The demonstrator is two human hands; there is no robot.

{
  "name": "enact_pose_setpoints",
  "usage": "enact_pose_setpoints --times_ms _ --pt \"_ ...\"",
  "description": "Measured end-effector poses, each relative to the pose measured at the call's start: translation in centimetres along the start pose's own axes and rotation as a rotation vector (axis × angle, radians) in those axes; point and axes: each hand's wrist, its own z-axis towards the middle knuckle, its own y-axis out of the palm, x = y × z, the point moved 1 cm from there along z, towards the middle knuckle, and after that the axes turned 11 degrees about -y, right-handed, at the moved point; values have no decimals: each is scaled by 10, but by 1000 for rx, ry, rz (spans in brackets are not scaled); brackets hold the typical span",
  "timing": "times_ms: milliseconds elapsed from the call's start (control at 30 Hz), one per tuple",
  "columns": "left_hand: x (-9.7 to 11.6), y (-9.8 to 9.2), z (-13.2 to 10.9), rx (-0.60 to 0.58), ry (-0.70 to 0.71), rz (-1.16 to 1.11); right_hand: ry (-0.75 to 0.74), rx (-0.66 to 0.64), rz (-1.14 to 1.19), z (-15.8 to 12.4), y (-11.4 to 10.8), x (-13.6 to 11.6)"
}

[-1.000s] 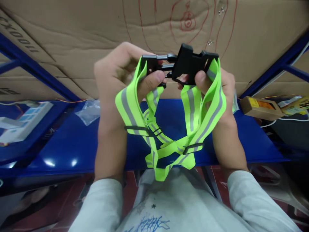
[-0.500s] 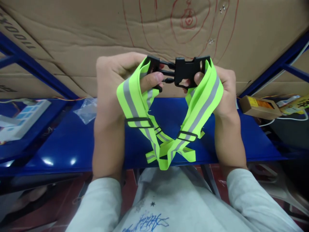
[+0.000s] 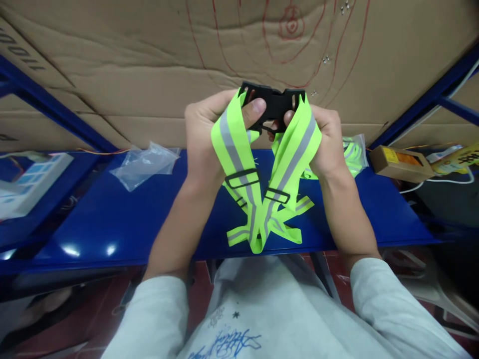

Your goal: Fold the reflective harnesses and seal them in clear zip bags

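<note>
Upper garment of the person, viewed from above: a shirt (image 3: pixel 288 314) of pale grey with a faint greenish cast, plain over most of its front and darker in tone toward the hem. The left sleeve (image 3: pixel 159 311) and right sleeve (image 3: pixel 392 301) match it in colour; both are wide and softly creased, each ending in a plain edge well short of the wrist. The front bears script lettering (image 3: pixel 234 345) in blue, not clearly legible; above it in the view, a small, dark, star-shaped mark (image 3: pixel 235 315); and, beside this, a faint grey motif (image 3: pixel 216 317) of indistinct outline. Left hand (image 3: pixel 205 133) and right hand (image 3: pixel 326 133) are bare.
</note>
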Motion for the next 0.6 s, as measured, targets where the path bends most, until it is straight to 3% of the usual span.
enact_pose_setpoints --times_ms 100,167,300,433,600 --pt "0 -3 3 4 9 9 7 -38 4 3 -3 -2" --pt "3 -7 6 -15 18 52 38 -141 -22 6 -11 -7" --pt "14 -19 8 -12 236 219 67 -369 -19 11 -36 -23" --pt "19 -22 5 47 373 316 52 -247 128 10 -50 -33" --pt "11 -14 6 -95 395 337 42 -341 -71 4 -36 -48"
